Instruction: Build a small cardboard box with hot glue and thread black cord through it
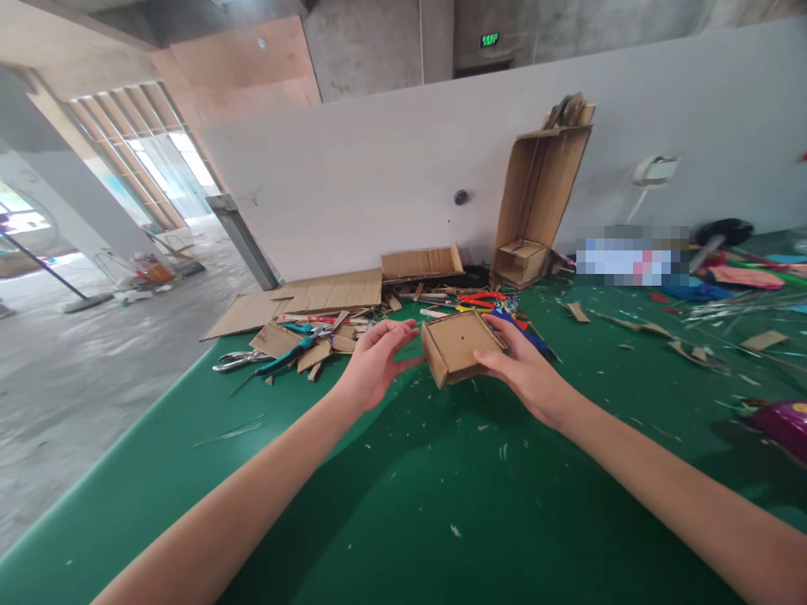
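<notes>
A small cardboard box (459, 349) with a dark hole in its face is lifted over the green tabletop. My right hand (520, 365) grips its right side, thumb on the front face and fingers behind. Just left of the box is my left hand (382, 361), its fingers stretched toward the box's left edge with a narrow gap. I see nothing in that hand. Behind the box lie red-handled pliers (482, 298) and a blue tool (533, 336), partly hidden by my right hand.
Teal-handled pliers (293, 353) and cardboard scraps (315, 357) lie at the left. A tall open cardboard box (535, 189) leans against the white partition (353, 176). Thin clear strips (725, 307) and a purple object (782, 424) are at the right. The green table (403, 521) carries scattered bits.
</notes>
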`<state>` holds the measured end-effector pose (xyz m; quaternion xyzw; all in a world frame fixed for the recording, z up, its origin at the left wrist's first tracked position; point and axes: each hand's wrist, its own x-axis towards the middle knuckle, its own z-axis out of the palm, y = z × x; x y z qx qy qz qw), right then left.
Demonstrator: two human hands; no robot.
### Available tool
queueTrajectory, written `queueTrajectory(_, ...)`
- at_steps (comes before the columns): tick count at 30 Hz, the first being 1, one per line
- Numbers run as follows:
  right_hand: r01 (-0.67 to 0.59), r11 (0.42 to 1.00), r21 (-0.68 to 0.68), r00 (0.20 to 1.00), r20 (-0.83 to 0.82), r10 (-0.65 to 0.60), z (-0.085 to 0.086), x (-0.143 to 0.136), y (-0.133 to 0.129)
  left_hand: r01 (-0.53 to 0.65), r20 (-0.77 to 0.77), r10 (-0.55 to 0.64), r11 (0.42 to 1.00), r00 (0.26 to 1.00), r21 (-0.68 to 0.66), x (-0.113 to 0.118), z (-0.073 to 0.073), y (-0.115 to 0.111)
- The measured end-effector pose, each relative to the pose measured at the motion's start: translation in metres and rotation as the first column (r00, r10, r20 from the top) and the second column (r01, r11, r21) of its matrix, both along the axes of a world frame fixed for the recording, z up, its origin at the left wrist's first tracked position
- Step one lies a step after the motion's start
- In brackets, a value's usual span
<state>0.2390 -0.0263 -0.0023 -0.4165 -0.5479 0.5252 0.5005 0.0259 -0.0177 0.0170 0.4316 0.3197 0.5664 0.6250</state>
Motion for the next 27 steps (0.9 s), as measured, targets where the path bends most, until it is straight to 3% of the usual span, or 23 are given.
queueTrajectory(6,-0.018,0.989,-0.144,0.995,-0.103,0.003,0.005,-0.001,-0.004,-0.129,0.016,0.13,0.99,0.991,-0.059,-0.005,-0.003,0.007)
queueTrajectory(11,-0.021,0.984,-0.179,0.995,-0.1,0.003,0.005,-0.001,-0.005,-0.139,0.149,0.16,0.98,0.976,-0.144,-0.012,0.009,0.013)
queueTrajectory(15,-0.02,0.981,-0.193,0.998,-0.069,0.007,0.006,-0.002,-0.005,-0.1,0.257,0.138,0.983,0.956,-0.154,-0.016,0.016,0.014)
queueTrajectory(18,-0.02,0.982,-0.189,0.998,-0.058,0.009,0.007,-0.002,-0.004,-0.007,0.295,0.045,0.992,0.954,-0.128,-0.019,0.019,0.011)
queueTrajectory(23,0.031,0.981,-0.189,0.998,-0.046,-0.04,0.007,-0.002,-0.003,0.116,0.178,-0.091,0.983,0.98,-0.141,-0.022,0.022,0.008)
queueTrajectory(27,0.049,0.983,-0.176,0.991,-0.113,-0.07,0.005,-0.001,-0.001,0.071,-0.214,-0.085,0.995,0.973,-0.072,-0.025,0.02,0.01)
